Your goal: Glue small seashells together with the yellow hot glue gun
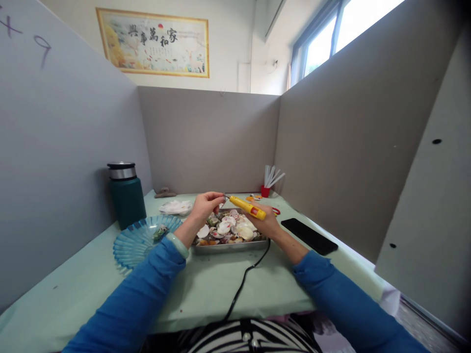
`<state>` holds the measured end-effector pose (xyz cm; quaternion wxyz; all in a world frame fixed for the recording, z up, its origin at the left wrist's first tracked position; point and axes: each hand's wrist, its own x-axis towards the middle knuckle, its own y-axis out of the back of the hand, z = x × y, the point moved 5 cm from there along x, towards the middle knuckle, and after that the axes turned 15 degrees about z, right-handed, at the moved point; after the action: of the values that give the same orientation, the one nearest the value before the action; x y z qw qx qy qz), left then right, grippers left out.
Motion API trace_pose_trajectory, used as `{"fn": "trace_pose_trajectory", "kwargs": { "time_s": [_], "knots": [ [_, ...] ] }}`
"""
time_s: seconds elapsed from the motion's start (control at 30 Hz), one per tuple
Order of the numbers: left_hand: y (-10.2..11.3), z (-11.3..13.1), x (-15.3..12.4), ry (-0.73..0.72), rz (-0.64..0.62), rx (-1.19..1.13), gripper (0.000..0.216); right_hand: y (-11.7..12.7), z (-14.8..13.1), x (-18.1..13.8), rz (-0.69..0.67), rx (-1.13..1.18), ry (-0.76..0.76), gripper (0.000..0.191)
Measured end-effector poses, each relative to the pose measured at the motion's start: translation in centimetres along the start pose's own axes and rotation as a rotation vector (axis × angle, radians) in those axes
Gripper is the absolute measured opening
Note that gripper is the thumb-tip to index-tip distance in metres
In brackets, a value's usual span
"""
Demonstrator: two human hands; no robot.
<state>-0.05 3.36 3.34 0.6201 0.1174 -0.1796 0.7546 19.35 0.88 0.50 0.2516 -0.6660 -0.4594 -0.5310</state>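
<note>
Right grip (266,223) holds yellow tool (247,207), phone (309,236) apart from tray's edge (228,249).

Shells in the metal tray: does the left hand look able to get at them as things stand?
Likely yes: the left hand is close to the shells, with nothing visible in between. Its fingers look pinched together by the yellow tool, though, and may need to open first.

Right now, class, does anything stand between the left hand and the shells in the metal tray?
Nothing visible does. The left hand is raised near the left side of the metal tray, the shells showing beside it. The yellow tool in the right hand comes close to its fingertips, but from the right.
</note>
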Motion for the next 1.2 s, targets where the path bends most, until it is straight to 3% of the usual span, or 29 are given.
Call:
{"fn": "trace_pose_trajectory", "kwargs": {
  "time_s": [1.07,1.2],
  "knots": [
    [0.20,-0.48,0.37,-0.050,0.014,0.089,0.024,0.25,0.71,0.41,-0.081,0.004,-0.077,0.017],
    [0.29,-0.18,0.29,-0.053,0.034,0.084,0.023,0.05,0.83,0.27,-0.173,-0.043,-0.038,0.018]
  ]
}}
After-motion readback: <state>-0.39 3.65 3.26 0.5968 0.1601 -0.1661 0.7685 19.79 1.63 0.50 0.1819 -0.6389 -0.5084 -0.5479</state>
